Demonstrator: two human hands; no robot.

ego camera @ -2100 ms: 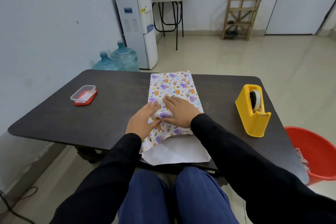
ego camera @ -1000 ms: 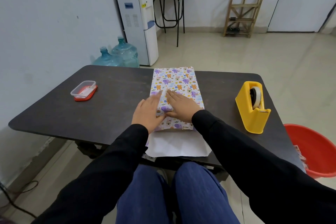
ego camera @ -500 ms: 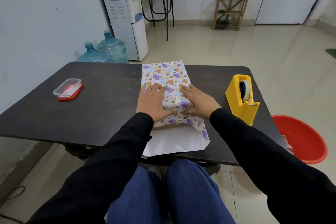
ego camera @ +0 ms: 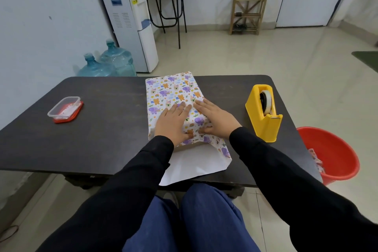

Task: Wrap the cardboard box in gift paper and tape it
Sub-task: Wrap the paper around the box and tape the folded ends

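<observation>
Paper: patterned gift paper (ego camera: 173, 92) lies lengthwise down the middle of the desk (ego camera: 102, 129), print side up, folded over the top of the box.
Box: under the paper; I can only make out its shape. It runs from near the far desk edge towards the person.
Near end: the paper runs past the box and is not closed there. Its white inside (ego camera: 194, 163) lies flat on the desk and hangs a little over the near edge. On the right a strip of it stands up with the print outward.
Left hand (ego camera: 173, 122): palm down on top of the wrapped box, fingers straight and together, pressing the paper and gripping nothing.
Right hand (ego camera: 214, 116): just beside the left, also flat on top with fingers stretched out. The thumb bends down against the paper at the near end. It grips nothing.
Dispenser: a yellow tape dispenser (ego camera: 263, 112) stands on the desk to the right of the box, apart from it, with a roll in it.
Tub: a clear tub on a red lid (ego camera: 65, 109) sits well to the left.
Bucket: a red bucket (ego camera: 331, 153) stands on the floor by the right end of the desk.
Behind: a water cooler (ego camera: 131, 18) and two blue bottles (ego camera: 108, 61) stand against the wall.
</observation>
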